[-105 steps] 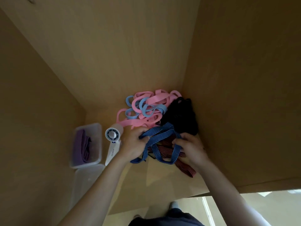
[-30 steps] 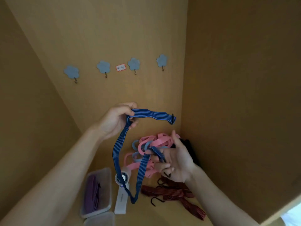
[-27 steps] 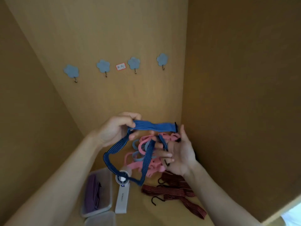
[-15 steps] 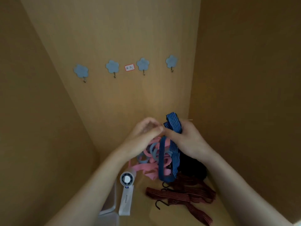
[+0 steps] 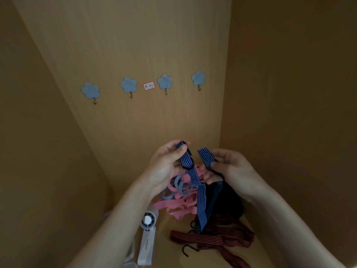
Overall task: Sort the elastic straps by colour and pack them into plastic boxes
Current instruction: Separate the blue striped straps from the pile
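Observation:
I hold a blue striped elastic strap [image 5: 199, 192] up in front of me, its loop hanging down over the pile. My left hand [image 5: 167, 165] pinches one end of it near a black hook. My right hand [image 5: 231, 167] pinches the other end. Below lie pink straps [image 5: 179, 206] tangled with light blue straps [image 5: 180, 185], a black bundle [image 5: 229, 202] against the right wall, and dark red striped straps [image 5: 214, 238] with black hooks at the front. Only an edge of a plastic box [image 5: 130, 252] shows at the bottom left.
A white hand-held fan [image 5: 147, 238] lies on the shelf floor left of the red straps. Wooden walls close in on the left, back and right. Several blue flower-shaped hooks [image 5: 165, 82] and a small red-edged label [image 5: 149, 86] sit on the back wall.
The strap was lifted off the pile and stretched out, then its ends were brought together. Now my hands have drawn slightly apart, each pinching one end, with the loop hanging lower.

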{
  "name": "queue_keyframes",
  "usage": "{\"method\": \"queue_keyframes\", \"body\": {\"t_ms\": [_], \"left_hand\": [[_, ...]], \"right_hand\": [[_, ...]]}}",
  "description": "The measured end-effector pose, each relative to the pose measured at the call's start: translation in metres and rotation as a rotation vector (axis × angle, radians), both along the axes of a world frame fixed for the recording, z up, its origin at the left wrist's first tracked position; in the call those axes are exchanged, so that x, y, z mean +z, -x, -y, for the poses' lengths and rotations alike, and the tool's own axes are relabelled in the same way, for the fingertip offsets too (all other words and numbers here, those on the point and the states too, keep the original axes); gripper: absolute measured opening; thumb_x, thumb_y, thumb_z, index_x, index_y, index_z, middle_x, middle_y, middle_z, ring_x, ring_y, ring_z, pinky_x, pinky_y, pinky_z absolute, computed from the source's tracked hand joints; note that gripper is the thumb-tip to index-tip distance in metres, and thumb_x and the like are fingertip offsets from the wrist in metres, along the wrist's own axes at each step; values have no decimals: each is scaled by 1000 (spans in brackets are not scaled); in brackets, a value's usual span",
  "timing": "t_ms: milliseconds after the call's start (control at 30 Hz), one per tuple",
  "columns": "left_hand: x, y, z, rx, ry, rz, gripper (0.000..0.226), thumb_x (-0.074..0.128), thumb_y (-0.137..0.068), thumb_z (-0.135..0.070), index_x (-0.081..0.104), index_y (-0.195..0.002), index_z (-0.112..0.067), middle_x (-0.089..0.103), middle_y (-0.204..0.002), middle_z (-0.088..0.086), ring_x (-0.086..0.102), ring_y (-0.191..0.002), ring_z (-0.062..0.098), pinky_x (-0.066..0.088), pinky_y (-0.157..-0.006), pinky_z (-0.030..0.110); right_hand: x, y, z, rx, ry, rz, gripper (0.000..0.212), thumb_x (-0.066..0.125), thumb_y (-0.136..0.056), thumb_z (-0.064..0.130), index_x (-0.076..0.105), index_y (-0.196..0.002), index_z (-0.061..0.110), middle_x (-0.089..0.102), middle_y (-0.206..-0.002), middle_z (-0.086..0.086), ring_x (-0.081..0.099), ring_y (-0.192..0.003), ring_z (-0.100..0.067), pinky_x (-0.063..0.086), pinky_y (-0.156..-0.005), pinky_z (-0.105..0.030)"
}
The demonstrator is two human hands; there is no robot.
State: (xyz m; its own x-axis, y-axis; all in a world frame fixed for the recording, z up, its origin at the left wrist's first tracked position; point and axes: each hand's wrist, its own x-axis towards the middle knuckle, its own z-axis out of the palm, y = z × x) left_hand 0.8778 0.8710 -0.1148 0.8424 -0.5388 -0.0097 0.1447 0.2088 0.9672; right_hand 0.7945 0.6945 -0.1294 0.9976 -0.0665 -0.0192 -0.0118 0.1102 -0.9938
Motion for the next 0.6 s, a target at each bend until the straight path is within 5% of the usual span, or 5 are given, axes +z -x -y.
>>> {"method": "queue_keyframes", "body": {"t_ms": [100,300,433,533,600], "left_hand": [[5,3,2,-61,191,-182,18,54,-87,-14,62,-101,-5,51,-73,3,45,-60,14,44,-54,26],[11,3,0,-182,334,-211,41,50,-60,-15,55,-99,-5,39,-74,3,30,-61,14,22,-53,27],[16,1,0,-207,337,-215,52,47,-51,-7,55,-102,-4,41,-77,5,34,-63,15,28,-51,27],[13,-2,3,-203,289,-205,52,47,-64,6,59,-115,-1,51,-81,8,46,-67,17,42,-55,28],[9,-4,4,-205,274,-155,51,56,-74,10,58,-125,1,59,-86,10,54,-71,17,49,-61,29]], "right_hand": [[0,3,3,-81,-50,-9,41,49,-99,-10,47,-129,17,71,-96,-29,71,-76,-41,63,-65,-35],[6,13,4,113,-278,123,42,29,-97,-11,57,-127,-5,68,-119,-28,66,-114,-40,54,-99,-45],[4,9,0,-77,-8,220,30,47,-96,-16,63,-116,1,75,-98,-20,74,-86,-29,58,-77,-35],[1,4,-1,-192,140,200,20,53,-99,-5,69,-100,5,69,-67,-9,61,-51,-17,44,-51,-22],[2,5,0,-196,122,168,15,60,-98,9,74,-93,10,66,-66,-5,57,-53,-14,44,-51,-21]]}}
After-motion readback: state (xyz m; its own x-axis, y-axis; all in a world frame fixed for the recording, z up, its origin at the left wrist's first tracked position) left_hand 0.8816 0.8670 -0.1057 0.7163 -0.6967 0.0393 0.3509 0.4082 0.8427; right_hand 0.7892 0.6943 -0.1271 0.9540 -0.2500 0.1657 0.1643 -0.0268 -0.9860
